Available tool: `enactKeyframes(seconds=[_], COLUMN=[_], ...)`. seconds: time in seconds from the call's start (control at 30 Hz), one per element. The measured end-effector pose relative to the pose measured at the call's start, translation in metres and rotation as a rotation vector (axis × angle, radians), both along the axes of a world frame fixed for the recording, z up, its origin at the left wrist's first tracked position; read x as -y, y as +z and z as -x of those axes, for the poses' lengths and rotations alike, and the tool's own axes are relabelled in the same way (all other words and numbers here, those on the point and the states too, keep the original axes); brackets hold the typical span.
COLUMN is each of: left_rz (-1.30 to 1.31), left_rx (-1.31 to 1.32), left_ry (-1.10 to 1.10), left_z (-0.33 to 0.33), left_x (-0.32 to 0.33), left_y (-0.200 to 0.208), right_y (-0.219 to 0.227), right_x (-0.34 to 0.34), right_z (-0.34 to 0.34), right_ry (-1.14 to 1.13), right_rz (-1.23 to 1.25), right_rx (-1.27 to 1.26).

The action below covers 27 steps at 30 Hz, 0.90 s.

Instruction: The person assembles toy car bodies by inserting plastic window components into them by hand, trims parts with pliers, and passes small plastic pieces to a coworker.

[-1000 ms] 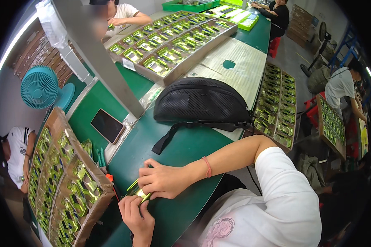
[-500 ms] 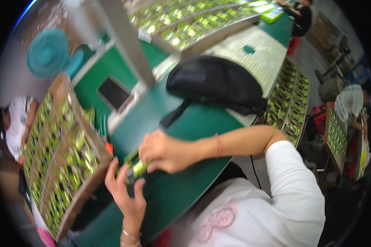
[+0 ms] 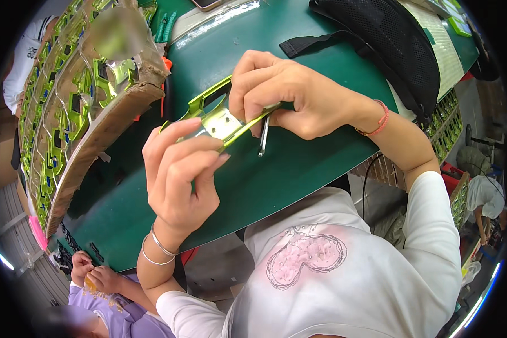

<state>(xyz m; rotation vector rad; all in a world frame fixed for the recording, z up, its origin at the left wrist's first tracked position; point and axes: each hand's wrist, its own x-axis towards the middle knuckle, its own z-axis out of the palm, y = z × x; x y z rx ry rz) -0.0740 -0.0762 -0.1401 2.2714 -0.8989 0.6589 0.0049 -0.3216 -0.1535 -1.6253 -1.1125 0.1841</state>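
Both my hands hold a lime-green frame-shaped part (image 3: 217, 123) with a silver plate inside it, above the green table (image 3: 253, 186). My left hand (image 3: 177, 169) grips its near-left end between thumb and fingers. At the other end, my right hand (image 3: 298, 98) pinches the part, its fingers curled over the frame. A thin shiny metal rod (image 3: 263, 136) sticks down beside the right fingers; whether it belongs to the part or is held separately I cannot tell. The fingers cover both ends of the part.
At the left stands a divided cardboard tray (image 3: 98, 135) filled with several similar green parts. A black mesh bag (image 3: 391, 50) lies at the far right. Small black pieces (image 3: 67, 239) sit near another person's hands (image 3: 98, 276) at the lower left. A phone (image 3: 207, 3) shows at the top.
My view has shifted and sharpened, bringing the hands closer. The left hand, formerly with fingers spread beside the part, now grips it. The metal rod now shows below the right hand.
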Motion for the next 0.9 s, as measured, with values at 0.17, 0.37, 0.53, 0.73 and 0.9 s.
enactKeyframes(seconds=[0.17, 0.37, 0.53, 0.73, 0.9], left_rz=[-0.055, 0.037, 0.363, 0.428, 0.397], left_rx=[0.070, -0.022, -0.281, -0.333, -0.314], left_ry=[-0.001, 0.010, 0.007, 0.003, -0.003], left_z=[0.011, 0.008, 0.003, 0.002, 0.001], left_x=[0.003, -0.002, -0.008, -0.008, -0.008], left_y=[0.006, 0.006, 0.001, -0.004, -0.004], right_y=[0.001, 0.004, 0.014, 0.002, -0.004], right_x=[-0.001, 0.002, 0.010, 0.001, -0.004], right_z=[0.002, 0.000, -0.008, -0.003, -0.002], right_ry=[-0.044, -0.029, -0.115, -0.114, -0.158], right_rz=[-0.031, -0.059, -0.009, -0.055, -0.127], right_rx=[0.268, 0.240, 0.298, -0.134, -0.132])
